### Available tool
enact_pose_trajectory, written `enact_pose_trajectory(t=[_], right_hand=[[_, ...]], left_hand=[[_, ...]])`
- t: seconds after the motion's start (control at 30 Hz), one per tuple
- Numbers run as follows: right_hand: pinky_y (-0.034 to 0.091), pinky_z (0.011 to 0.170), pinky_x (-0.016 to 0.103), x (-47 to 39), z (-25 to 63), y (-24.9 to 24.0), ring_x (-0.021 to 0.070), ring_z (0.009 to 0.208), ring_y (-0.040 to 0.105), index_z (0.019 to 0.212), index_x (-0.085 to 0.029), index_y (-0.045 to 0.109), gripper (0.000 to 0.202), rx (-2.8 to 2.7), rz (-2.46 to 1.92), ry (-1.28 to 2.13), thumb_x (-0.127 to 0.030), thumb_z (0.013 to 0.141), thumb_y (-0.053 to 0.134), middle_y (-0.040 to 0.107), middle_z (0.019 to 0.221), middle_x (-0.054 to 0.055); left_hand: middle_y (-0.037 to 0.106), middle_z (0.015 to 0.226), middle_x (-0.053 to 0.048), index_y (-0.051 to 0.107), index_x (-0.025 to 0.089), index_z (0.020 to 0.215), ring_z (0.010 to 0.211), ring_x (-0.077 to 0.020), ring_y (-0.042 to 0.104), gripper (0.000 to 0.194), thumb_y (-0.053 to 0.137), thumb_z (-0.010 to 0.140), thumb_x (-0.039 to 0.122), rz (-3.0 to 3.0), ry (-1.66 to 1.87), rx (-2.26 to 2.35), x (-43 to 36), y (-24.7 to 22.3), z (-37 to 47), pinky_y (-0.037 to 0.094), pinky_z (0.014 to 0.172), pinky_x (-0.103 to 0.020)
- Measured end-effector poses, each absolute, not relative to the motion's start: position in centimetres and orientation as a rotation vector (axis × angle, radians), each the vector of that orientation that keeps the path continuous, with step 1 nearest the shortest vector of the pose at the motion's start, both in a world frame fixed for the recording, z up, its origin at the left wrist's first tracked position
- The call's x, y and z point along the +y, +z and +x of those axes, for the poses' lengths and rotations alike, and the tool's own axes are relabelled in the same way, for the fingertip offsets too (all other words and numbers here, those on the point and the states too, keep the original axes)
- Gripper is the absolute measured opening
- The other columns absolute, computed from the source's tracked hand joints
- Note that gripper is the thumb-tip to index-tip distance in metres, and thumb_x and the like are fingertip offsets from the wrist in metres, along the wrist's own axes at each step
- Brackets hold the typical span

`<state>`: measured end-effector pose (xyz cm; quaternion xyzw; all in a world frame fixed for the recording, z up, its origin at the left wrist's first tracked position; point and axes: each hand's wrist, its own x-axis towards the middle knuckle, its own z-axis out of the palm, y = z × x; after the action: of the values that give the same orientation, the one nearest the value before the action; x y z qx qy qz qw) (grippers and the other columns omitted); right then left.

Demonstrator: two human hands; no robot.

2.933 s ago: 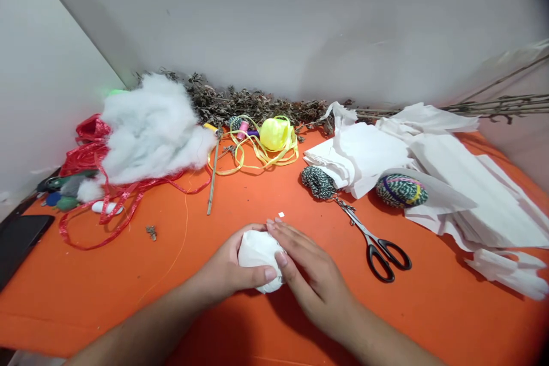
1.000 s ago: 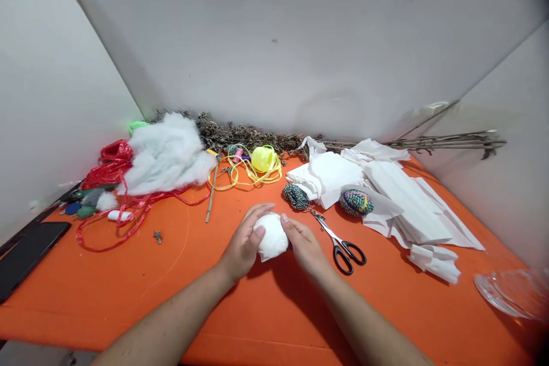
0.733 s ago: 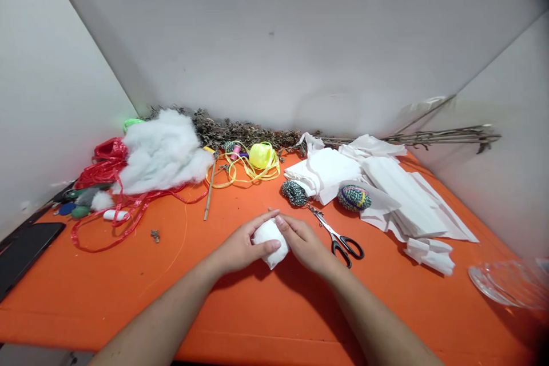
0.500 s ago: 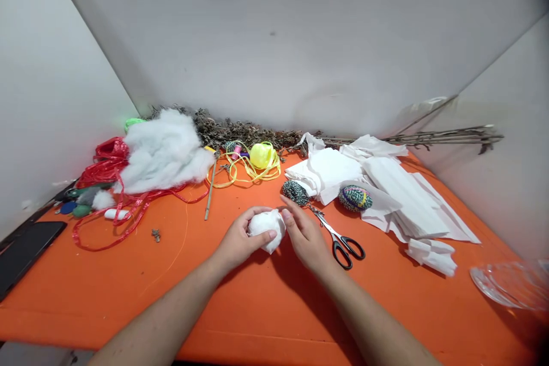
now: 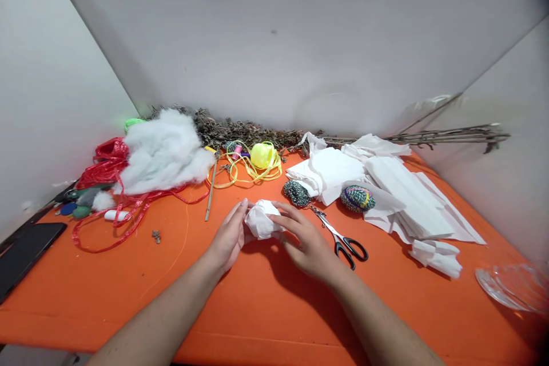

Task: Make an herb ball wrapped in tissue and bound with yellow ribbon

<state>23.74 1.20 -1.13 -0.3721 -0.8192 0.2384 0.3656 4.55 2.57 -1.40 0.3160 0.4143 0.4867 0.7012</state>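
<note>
Right hand [image 5: 305,244] newly spread over white ball [image 5: 259,219], left hand [image 5: 227,240] cupped alongside.

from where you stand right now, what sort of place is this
Probably a craft workspace in a walled corner, though whether at home or a workshop I can't tell: an orange table holds scissors, fluffy white stuffing and yellow ribbon.

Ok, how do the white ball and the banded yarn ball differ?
The white ball is plain white; the banded yarn ball is dark green and white, with yellow and purple bands. The white ball is held between the left hand and right hand; the banded yarn ball lies near the white sheets. Both are rounded.
</note>
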Motion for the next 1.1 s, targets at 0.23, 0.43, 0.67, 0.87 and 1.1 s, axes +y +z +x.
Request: enact_pose_trajectory(t=[0.23,0.43,0.67,0.87,1.1], right_hand=[[0.043,0.11,0.042,1.5,24.3,-0.6,0.0214,0.139,0.043,0.127,-0.029,0.06,0.062,-2.173,-0.872,0.726,0.008,0.08,0.043,0.046,0.15,0.01],[0.049,0.101,0.042,1.2,23.8,-0.4,0.0238,0.132,0.05,0.114,-0.025,0.062,0.045,-2.167,-0.868,0.523,0.004,0.082,0.047,0.052,0.141,0.014],[0.055,0.086,0.04,1.0,23.5,-0.3,0.0232,0.107,0.062,0.09,-0.023,0.059,0.025,-2.153,-0.847,0.281,-0.002,0.085,0.048,0.066,0.116,0.012],[0.053,0.097,0.046,0.1,23.0,0.5,0.0254,0.111,0.064,0.107,-0.023,0.058,0.028,-2.147,-0.835,0.318,-0.013,0.08,0.062,0.07,0.113,0.01],[0.055,0.096,0.043,0.2,22.5,-1.1,0.0274,0.122,0.061,0.118,-0.021,0.059,0.036,-2.167,-0.846,0.019,-0.006,0.085,0.06,0.071,0.117,0.012]], left_hand=[[0.06,0.077,0.005,0.048,0.02,0.081,0.061,-0.0085,0.057,0.044,0.087,0.065,0.033,0.765,1.017,0.957,2.7,-1.7,4.2,0.048,0.054,-0.017],[0.066,0.102,-0.002,0.045,0.03,0.126,0.075,-0.0158,0.066,0.063,0.079,0.073,0.034,0.744,0.939,0.973,2.3,-1.2,4.3,0.056,0.061,-0.027],[0.064,0.087,0.001,0.054,0.024,0.108,0.063,-0.0114,0.06,0.044,0.079,0.072,0.03,0.734,0.899,0.932,2.2,-1.2,4.0,0.053,0.059,-0.025],[0.069,0.103,-0.003,0.05,0.029,0.131,0.072,-0.0131,0.065,0.067,0.081,0.072,0.025,0.65,0.96,0.924,1.9,-0.6,4.4,0.055,0.065,-0.025],[0.071,0.106,-0.01,0.069,0.016,0.113,0.086,-0.0171,0.067,0.036,0.074,0.08,0.032,0.527,0.938,0.835,1.3,-0.8,4.9,0.057,0.075,-0.028]])
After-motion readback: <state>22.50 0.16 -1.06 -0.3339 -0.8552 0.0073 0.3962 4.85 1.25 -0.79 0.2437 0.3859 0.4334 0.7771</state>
